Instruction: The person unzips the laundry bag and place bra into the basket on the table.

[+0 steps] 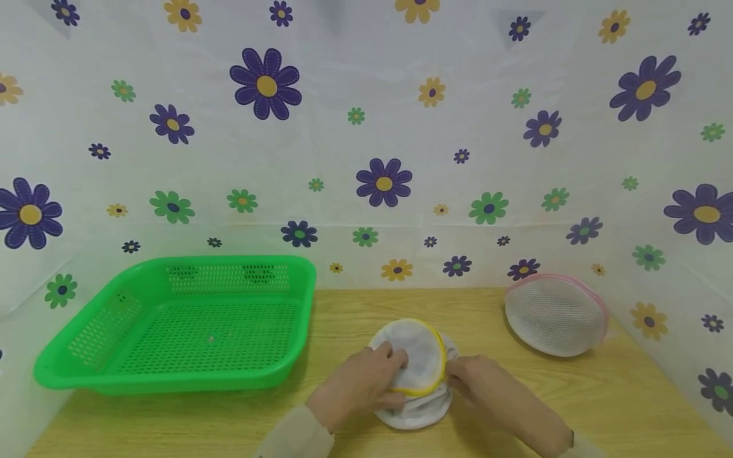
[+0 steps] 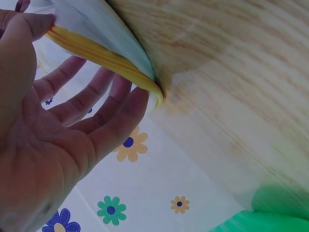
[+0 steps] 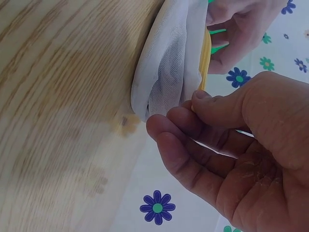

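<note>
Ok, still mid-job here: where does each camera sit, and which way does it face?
Head: worn on the head, facing forward and down over the table, green basket, yellow-trimmed bag, pink-trimmed bag and flowered backdrop; left hand, right hand and sleeves show.
Left wrist: on the left wrist, facing that hand's fingers at the yellow trim; its palm shows.
Right wrist: on the right wrist, facing fingertips pinching the bag's edge; both hands show.
Shared: both wrist views include the yellow-trimmed bag and backdrop.

fine white mesh bag (image 1: 418,356), glossy green plastic basket (image 1: 172,380), wood-grained table (image 1: 355,305)
</note>
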Demonstrator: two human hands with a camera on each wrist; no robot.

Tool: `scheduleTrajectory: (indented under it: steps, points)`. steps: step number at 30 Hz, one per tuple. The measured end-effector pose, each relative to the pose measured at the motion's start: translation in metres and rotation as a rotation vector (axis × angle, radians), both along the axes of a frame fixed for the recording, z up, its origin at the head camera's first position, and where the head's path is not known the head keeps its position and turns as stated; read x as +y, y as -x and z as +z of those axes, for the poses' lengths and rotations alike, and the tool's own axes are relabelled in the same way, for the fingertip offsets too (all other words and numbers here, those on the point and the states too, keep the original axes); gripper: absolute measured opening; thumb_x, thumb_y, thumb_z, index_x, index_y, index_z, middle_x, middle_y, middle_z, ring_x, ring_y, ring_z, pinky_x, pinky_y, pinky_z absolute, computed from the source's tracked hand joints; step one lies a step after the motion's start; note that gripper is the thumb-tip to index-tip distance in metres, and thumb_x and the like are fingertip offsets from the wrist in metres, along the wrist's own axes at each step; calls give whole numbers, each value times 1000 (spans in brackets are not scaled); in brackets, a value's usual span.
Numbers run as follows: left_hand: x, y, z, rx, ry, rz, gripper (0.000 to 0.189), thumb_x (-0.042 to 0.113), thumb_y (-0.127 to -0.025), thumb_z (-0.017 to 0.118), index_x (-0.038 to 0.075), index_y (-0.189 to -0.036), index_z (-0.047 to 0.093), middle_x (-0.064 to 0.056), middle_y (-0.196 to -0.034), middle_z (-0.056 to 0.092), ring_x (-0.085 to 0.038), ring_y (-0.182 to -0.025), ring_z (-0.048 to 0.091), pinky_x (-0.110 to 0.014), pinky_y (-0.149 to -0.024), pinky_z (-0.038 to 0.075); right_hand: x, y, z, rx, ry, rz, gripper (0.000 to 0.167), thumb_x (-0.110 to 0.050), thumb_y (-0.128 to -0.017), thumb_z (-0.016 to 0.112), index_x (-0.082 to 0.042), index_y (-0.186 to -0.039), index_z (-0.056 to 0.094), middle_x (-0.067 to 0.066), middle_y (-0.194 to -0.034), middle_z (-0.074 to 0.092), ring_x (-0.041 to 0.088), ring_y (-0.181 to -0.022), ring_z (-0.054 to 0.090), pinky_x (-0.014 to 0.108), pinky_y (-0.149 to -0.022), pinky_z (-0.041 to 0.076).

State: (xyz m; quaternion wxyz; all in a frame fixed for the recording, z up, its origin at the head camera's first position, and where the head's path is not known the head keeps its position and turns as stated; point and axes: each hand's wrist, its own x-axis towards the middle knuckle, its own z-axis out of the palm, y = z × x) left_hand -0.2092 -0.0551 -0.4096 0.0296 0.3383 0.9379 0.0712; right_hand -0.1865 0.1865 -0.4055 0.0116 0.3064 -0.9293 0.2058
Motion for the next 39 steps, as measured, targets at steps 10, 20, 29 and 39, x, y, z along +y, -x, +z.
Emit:
scheduleTrajectory:
  steps: [10,20,29,39]
  points:
    - [1,0,-1,9,-5,-4,40,36,-83,71,17,-115,59,1,-90,51,-12,-64,45,-23,-58,41,0,-2,0,22,-3,12,22,1,-91,68,-14,-77,62,-12,-69,50,-3,-63,41,18,-58,42]
    - [4,2,-1,12,16,14,40,38,-84,73,17,-115,59,1,-92,52,-13,-65,47,-25,-60,44,-4,-5,-2,-51,-25,29,21,-1,-94,65,-15,-79,60,-13,-69,47,-1,-64,41,19,-59,42]
    - [12,-3,-6,98,-21,59,39,44,-87,70,12,-106,57,0,-83,48,-11,-61,41,-24,-52,39,-7,-2,2,25,10,-104,21,-3,-94,66,-15,-79,60,-11,-70,52,2,-64,44,21,-58,44]
    - [24,-10,-6,83,-59,104,42,52,-95,64,14,-112,58,-3,-88,59,-14,-63,53,-28,-57,49,-19,2,-4,-141,282,-365,7,-3,-96,62,-6,-89,63,-2,-69,59,7,-59,52,20,-51,44]
